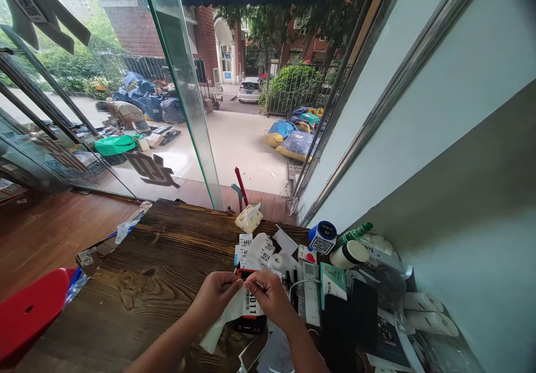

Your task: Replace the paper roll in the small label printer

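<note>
In the head view, a dark wood-grained worktop (146, 289) is seen from above, set before an open glass doorway. At its near centre, the left hand (218, 295) and the right hand (272, 296) are brought together, fingertips nearly touching. The upper end of a white paper strip (221, 324) is pinched by the left fingers; the right fingers are curled beside it, and whether anything is grasped by them cannot be told. Just below, a barcode label (251, 304) ending in 011 is seen over a black-and-red box (250, 325); whether it is stuck down cannot be told.

Beyond the hands, numbered labels (263, 251), among them 4014, are laid beside a small white roll (276, 262), and a tissue pack (249, 218) is placed near the far edge. The right side is crowded with a blue round container (315, 232) bearing a QR code, a cream cylinder (350, 253) and a teal-and-white box (333, 281). At far left, a red stool (36, 311) is partly shown. Outside, blue-and-yellow sacks (295, 144) are piled on the paving, and a person (128, 115) is seen bent over parcels.
</note>
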### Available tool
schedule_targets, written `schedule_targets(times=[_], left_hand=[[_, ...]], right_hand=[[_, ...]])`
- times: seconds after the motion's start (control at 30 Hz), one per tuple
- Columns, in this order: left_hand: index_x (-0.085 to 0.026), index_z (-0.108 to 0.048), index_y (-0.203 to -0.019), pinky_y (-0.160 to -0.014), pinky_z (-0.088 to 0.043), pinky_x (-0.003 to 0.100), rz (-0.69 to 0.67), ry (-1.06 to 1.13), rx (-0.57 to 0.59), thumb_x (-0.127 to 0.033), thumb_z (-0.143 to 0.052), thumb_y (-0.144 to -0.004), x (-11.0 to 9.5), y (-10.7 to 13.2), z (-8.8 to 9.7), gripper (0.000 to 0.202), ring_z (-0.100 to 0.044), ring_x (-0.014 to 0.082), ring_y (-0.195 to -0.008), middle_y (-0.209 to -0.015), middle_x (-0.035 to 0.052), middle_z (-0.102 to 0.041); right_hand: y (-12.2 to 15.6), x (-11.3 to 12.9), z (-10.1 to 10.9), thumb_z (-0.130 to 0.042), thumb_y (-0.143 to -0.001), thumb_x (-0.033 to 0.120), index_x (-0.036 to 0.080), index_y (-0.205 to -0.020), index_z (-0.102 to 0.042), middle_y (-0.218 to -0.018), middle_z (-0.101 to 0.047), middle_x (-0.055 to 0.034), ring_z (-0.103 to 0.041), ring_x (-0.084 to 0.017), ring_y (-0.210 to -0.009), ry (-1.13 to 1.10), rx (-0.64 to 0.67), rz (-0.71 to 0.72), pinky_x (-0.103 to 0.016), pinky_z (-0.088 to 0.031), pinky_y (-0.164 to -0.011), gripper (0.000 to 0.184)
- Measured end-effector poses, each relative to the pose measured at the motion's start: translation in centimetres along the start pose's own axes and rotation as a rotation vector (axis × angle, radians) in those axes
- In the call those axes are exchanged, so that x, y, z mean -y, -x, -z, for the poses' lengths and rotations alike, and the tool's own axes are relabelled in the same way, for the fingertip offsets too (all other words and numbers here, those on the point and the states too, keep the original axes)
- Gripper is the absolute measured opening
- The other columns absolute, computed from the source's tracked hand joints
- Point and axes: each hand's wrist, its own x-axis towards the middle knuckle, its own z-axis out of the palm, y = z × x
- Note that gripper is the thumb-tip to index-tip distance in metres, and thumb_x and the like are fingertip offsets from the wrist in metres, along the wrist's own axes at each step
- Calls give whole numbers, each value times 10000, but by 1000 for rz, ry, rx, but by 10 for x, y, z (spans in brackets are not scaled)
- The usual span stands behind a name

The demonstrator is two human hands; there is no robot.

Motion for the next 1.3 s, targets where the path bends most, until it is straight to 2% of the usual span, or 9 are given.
schedule_targets(times=[0.13,0.4,0.67,0.8,0.87,0.97,1.03,1.17,1.3], left_hand=[[-213,-315,-551,-562,-177,291,-21,-33,-43,-533,-404,-790,-4,4,1,408,-207,119,-595,-573,-55,-237],[-208,-382,-565,-542,-214,275,7,70,55,-622,-411,-748,1,-4,6,453,-242,120,-596,-593,-46,-261],[-200,-345,-551,-562,-184,289,-56,-88,-29,-501,-416,-796,0,3,5,395,-220,114,-578,-556,-47,-278],[-211,-286,-539,-544,-187,281,-44,-50,4,-555,-407,-790,1,2,8,442,-213,110,-572,-560,-54,-231],[-207,-341,-534,-540,-213,270,-25,-8,47,-593,-416,-771,1,-1,11,459,-246,112,-581,-567,-49,-262],[-162,-523,-594,-568,-268,261,-8,20,85,-607,-465,-743,0,-4,12,473,-331,125,-616,-604,-20,-406],[-147,-567,-623,-583,-278,260,-7,17,89,-601,-485,-735,1,-5,10,475,-353,131,-635,-626,-8,-448],[-170,-489,-547,-579,-242,265,-4,14,87,-591,-510,-718,3,-3,7,456,-304,123,-621,-581,-32,-366],[-178,-459,-533,-567,-236,269,15,104,91,-677,-502,-686,7,-3,2,524,-289,119,-606,-574,-37,-341]], right_hand=[[-1,3,1,-462,-917,448,206,-715,-608,-642,-533,9,-479,-167,-641,17,2,8,-304,-347,-628,347],[0,3,0,-463,-914,469,202,-731,-620,-647,-558,8,-513,-176,-663,56,-6,6,-324,-354,-692,359],[-1,-3,-5,-462,-911,473,207,-723,-625,-655,-582,-2,-548,-186,-674,51,-29,5,-326,-375,-696,364],[-1,-4,-6,-452,-910,488,209,-726,-628,-651,-579,-8,-523,-189,-668,45,-32,2,-331,-378,-693,378],[0,-3,-4,-456,-908,489,204,-728,-625,-645,-561,-6,-512,-187,-665,39,-23,-6,-329,-374,-689,377],[1,0,-1,-460,-910,486,201,-735,-618,-636,-519,10,-481,-168,-633,26,18,-27,-307,-357,-637,370],[2,2,1,-453,-917,481,204,-750,-625,-630,-502,21,-462,-153,-608,17,62,-45,-290,-339,-593,366],[6,4,4,-456,-920,445,211,-750,-648,-611,-506,27,-468,-153,-602,28,110,-52,-291,-345,-602,348],[7,2,1,-458,-915,436,206,-699,-639,-601,-530,18,-496,-168,-611,61,56,-23,-334,-384,-697,363]])
